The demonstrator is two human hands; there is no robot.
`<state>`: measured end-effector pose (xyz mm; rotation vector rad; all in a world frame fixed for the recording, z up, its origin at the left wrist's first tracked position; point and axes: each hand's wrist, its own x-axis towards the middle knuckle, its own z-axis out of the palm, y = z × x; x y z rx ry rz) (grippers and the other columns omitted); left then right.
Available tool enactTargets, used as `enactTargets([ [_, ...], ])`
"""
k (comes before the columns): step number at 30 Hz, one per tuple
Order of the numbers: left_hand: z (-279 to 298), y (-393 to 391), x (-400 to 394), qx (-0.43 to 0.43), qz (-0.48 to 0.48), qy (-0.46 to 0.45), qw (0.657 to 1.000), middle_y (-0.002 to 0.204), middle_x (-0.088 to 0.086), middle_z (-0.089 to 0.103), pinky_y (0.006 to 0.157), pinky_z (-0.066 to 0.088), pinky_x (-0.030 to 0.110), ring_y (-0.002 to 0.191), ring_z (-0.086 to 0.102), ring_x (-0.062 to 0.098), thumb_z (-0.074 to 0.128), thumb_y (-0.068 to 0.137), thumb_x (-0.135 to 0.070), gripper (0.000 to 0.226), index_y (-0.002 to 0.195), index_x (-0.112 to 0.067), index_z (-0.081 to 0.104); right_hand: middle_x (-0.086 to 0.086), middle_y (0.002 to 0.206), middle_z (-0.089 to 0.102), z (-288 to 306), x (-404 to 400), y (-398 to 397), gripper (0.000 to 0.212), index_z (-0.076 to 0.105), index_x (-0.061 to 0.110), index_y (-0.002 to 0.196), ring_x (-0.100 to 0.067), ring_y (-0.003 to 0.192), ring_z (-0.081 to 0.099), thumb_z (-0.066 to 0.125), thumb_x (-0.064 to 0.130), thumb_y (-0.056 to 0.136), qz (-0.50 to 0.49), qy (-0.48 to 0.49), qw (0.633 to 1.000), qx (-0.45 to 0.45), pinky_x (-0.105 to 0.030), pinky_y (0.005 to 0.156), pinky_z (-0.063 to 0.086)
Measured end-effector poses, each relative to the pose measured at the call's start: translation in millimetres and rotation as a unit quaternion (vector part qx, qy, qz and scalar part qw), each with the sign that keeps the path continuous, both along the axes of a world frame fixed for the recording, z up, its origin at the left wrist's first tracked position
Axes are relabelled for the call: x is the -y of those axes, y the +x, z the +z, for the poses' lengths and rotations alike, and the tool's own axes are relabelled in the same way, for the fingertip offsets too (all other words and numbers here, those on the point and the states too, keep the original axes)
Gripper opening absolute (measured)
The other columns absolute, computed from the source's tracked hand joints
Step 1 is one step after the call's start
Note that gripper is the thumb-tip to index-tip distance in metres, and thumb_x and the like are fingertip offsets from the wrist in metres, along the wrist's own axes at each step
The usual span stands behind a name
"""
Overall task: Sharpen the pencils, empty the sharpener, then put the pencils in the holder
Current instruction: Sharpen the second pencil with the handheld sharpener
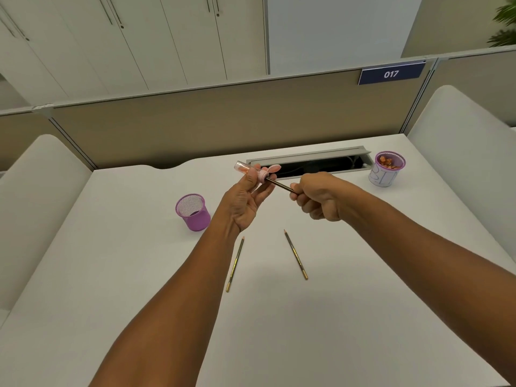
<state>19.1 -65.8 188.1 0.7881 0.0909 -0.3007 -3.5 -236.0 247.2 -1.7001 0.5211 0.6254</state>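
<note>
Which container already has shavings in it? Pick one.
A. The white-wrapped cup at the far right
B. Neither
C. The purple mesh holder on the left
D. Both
A: the white-wrapped cup shows orange shavings at its top, while the purple mesh holder looks empty.

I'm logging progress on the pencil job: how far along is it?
Early to midway. In hand: the left hand holds the sharpener, with shavings in its clear tube, while the right hand works a pencil into it. Two pencils lie on the desk; the right one looks pointed. Left: emptying the sharpener, and filling the purple holder, which shows no pencils.
</note>
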Motion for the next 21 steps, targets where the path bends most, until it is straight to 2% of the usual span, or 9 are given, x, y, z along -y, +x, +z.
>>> enactTargets([
  [3,1.4,-0.1,0.7,-0.009,0.008,0.012,1.000,0.102,0.013,0.077,0.072,0.061,0.029,0.095,0.075,0.024,0.055,0.099,-0.020,0.023,0.116,-0.004,0.055,0.003,0.054,0.048,-5.1,3.6,-3.7,0.028,0.061,0.009,0.086,-0.009,0.041,0.030,0.046,0.030,0.097,0.017,-0.027,0.997,0.075,-0.021,0.036,0.024],
  [5,2.6,-0.3,1.0,-0.016,0.012,0.016,1.000,0.101,0.013,0.077,0.071,0.061,0.030,0.095,0.075,0.024,0.055,0.099,-0.020,0.022,0.114,-0.004,0.056,0.003,0.071,0.058,-12.5,2.4,-10.5,0.023,0.059,0.015,0.086,-0.012,0.053,0.045,0.053,0.036,0.092,0.049,-0.155,0.961,0.222,-0.024,0.046,0.033],
  [9,3.8,-3.0,6.1,-0.045,0.028,0.014,0.998,0.091,0.011,0.078,0.069,0.062,0.033,0.086,0.076,0.022,0.057,0.099,-0.019,0.020,0.108,-0.002,0.060,-0.004,0.074,0.056,-35.3,3.3,-22.4,0.014,0.060,0.010,0.080,-0.020,0.054,0.041,0.060,0.019,0.091,0.106,-0.437,0.695,0.560,-0.029,0.047,0.031],
  [10,3.8,-4.0,7.7,-0.051,0.034,0.013,0.998,0.090,0.012,0.077,0.070,0.063,0.034,0.084,0.076,0.023,0.058,0.098,-0.019,0.020,0.107,-0.001,0.061,-0.005,0.069,0.055,-37.0,4.5,-23.4,0.013,0.061,0.008,0.077,-0.019,0.051,0.036,0.062,0.014,0.089,0.104,-0.470,0.653,0.585,-0.028,0.046,0.026],
  [12,3.8,-5.3,9.2,-0.056,0.037,0.006,0.998,0.091,0.014,0.077,0.073,0.063,0.036,0.084,0.076,0.024,0.059,0.097,-0.018,0.019,0.104,0.000,0.064,-0.005,0.062,0.055,-37.1,6.0,-24.0,0.014,0.061,0.009,0.072,-0.017,0.048,0.032,0.065,0.011,0.086,0.096,-0.496,0.628,0.593,-0.025,0.047,0.020],
  [15,4.5,-5.8,9.2,-0.048,0.026,-0.001,0.998,0.095,0.014,0.077,0.073,0.063,0.034,0.087,0.076,0.024,0.059,0.097,-0.018,0.021,0.107,0.000,0.064,0.000,0.059,0.051,-30.1,-1.0,-24.2,0.027,0.050,0.018,0.065,-0.018,0.049,0.036,0.053,0.022,0.092,0.093,-0.511,0.703,0.486,-0.024,0.047,0.017],
  [17,6.3,-7.7,7.3,-0.027,0.008,0.001,1.000,0.100,0.013,0.077,0.073,0.061,0.031,0.093,0.075,0.023,0.062,0.093,-0.021,0.027,0.113,-0.002,0.060,0.002,0.061,0.048,-20.5,-8.6,-21.4,0.031,0.046,0.020,0.061,-0.020,0.056,0.042,0.047,0.025,0.091,0.099,-0.451,0.814,0.352,-0.026,0.049,0.025],
  [19,4.3,-9.5,3.7,-0.004,-0.010,0.004,1.000,0.106,0.013,0.076,0.074,0.060,0.029,0.098,0.074,0.022,0.064,0.087,-0.024,0.036,0.117,-0.004,0.057,0.001,0.058,0.047,-6.4,-9.5,-15.0,0.031,0.053,0.018,0.061,-0.016,0.048,0.040,0.045,0.023,0.091,0.054,-0.207,0.962,0.170,-0.025,0.044,0.029],
  [21,2.0,-10.1,-1.0,0.010,-0.021,0.006,1.000,0.109,0.012,0.075,0.075,0.060,0.028,0.100,0.073,0.023,0.059,0.094,-0.023,0.031,0.119,-0.005,0.057,0.004,0.049,0.040,2.3,-3.5,-9.6,0.034,0.055,0.013,0.068,-0.009,0.037,0.027,0.042,0.025,0.097,0.014,0.009,1.000,0.015,-0.020,0.033,0.022],
])
